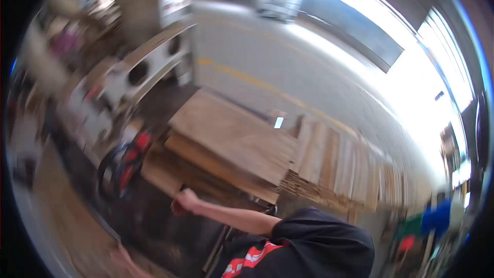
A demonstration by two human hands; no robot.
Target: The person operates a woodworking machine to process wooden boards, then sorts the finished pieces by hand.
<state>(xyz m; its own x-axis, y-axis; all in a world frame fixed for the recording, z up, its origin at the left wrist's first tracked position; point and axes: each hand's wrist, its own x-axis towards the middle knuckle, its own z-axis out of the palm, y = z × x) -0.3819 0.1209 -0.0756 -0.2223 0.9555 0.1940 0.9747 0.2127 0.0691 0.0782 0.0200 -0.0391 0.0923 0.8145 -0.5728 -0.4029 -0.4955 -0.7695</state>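
My right hand (187, 201) reaches out from a black sleeve with its fingers curled closed. Something small and dark reddish may be in it, but blur hides what it is. The hand is beside the near end of a stack of wooden boards (231, 136), over a dark surface. My left hand (122, 258) shows at the lower left edge, smeared by motion. It is over or against a long wooden board (74, 216); contact cannot be made out.
A blurred red and black object (131, 162) is left of the boards. More stacked planks (334, 162) extend to the right. A white frame with round holes (159, 64) stands behind. A yellow line (247, 77) crosses the floor. Blue and green items (429, 221) sit at the right.
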